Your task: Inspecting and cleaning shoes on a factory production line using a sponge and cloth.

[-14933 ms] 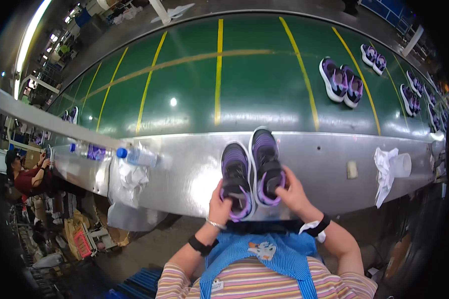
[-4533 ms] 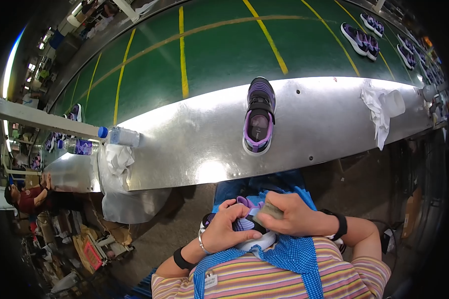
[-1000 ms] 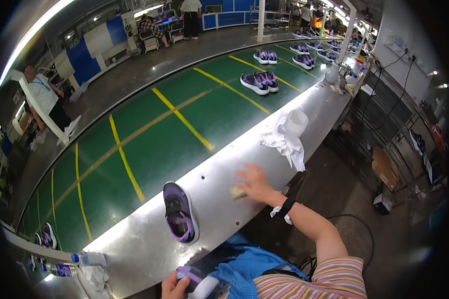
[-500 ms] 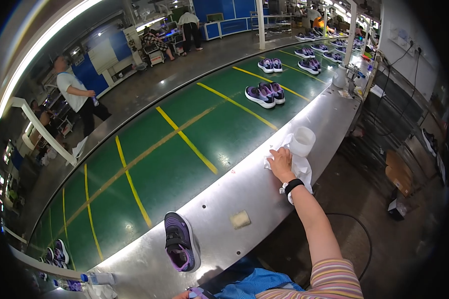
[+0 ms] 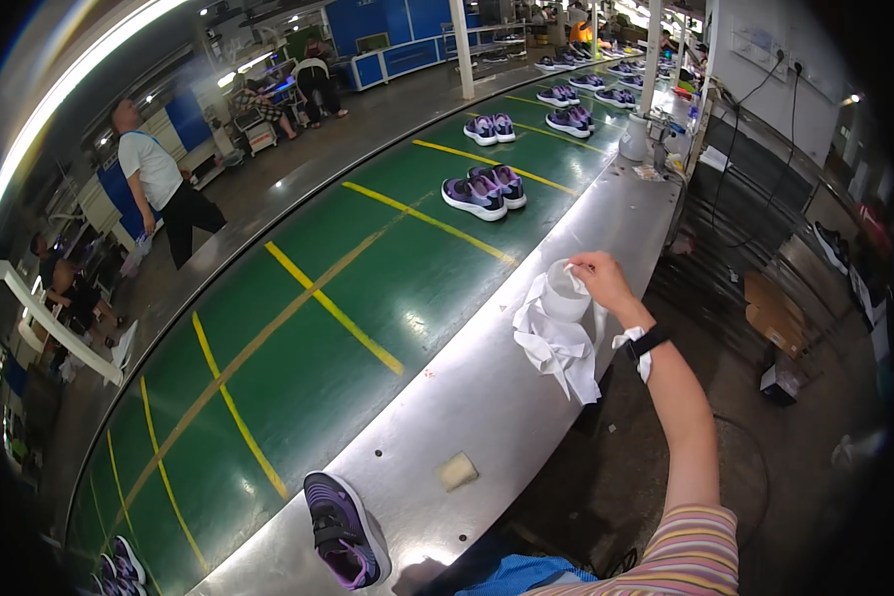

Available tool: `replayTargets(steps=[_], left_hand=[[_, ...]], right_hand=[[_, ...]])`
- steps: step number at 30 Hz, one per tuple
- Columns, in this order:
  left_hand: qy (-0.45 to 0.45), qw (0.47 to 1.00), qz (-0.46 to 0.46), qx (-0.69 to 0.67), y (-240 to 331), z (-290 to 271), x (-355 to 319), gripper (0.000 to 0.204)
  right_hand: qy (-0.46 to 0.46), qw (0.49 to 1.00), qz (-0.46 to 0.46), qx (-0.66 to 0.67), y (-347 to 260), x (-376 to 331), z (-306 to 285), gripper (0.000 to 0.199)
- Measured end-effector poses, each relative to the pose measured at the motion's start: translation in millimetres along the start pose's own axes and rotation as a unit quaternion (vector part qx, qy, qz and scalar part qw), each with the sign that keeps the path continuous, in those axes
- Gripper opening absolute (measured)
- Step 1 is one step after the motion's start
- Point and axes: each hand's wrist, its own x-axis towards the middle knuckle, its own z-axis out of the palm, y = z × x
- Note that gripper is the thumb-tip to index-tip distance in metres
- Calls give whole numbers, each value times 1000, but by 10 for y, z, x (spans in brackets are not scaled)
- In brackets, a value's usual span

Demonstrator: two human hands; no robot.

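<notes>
- While the right hand (image 5: 606, 283) pinches what looks like a white scrap (image 5: 574, 281) at the mouth of a translucent white plastic cup (image 5: 564, 306), its fingertips sit right at the rim; a sideways nudge could tip the cup and spill any contents, which I cannot make out.
- Just below and left of the hand, crumpled white cloth (image 5: 556, 350) lies against the cup; whether it runs under the base I cannot tell. If it does, a tug on the cloth could topple the cup.
- Because the cloth's lower end reaches the near edge of the metal bench (image 5: 467, 397) and seems to overhang it, a brush from the forearm could drag it off.
- At the wrist below the hand, a white strip (image 5: 646, 366) beside the black wristband (image 5: 651, 341) could snag on the rim if the arm swings close.
- Bodyward of the hand and to its left, a pale sponge-like block (image 5: 457, 472) lies loose; a sweeping arm could knock it over the edge.
- Farther that way, well apart from the hand, one black-and-purple strap sneaker (image 5: 336, 531) stands with its toe near the green conveyor belt (image 5: 298, 397); a bump could push it on.
- Out of view, the left hand may or may not hold something; I cannot tell.
</notes>
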Motion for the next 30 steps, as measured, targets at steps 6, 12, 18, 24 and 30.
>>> replayTargets(steps=[6, 12, 18, 24, 30], left_hand=[[-12, 999, -24, 24, 38, 16, 127, 15], [-10, 1000, 8, 27, 150, 81, 115, 17], [-11, 999, -11, 40, 27, 22, -29, 16], [6, 984, 67, 162, -83, 45, -7, 22], [-116, 947, 153, 256, 68, 234, 227, 20]], right_hand=[[-130, 949, -10, -287, 438, 257, 102, 4], [-143, 907, -44, -394, 498, 389, 322, 6], [-139, 924, -58, -351, 496, 283, 410, 5], [83, 975, -146, -143, 359, 243, 249, 18], [-180, 932, 82, 303, -867, -1023, 86, 14]])
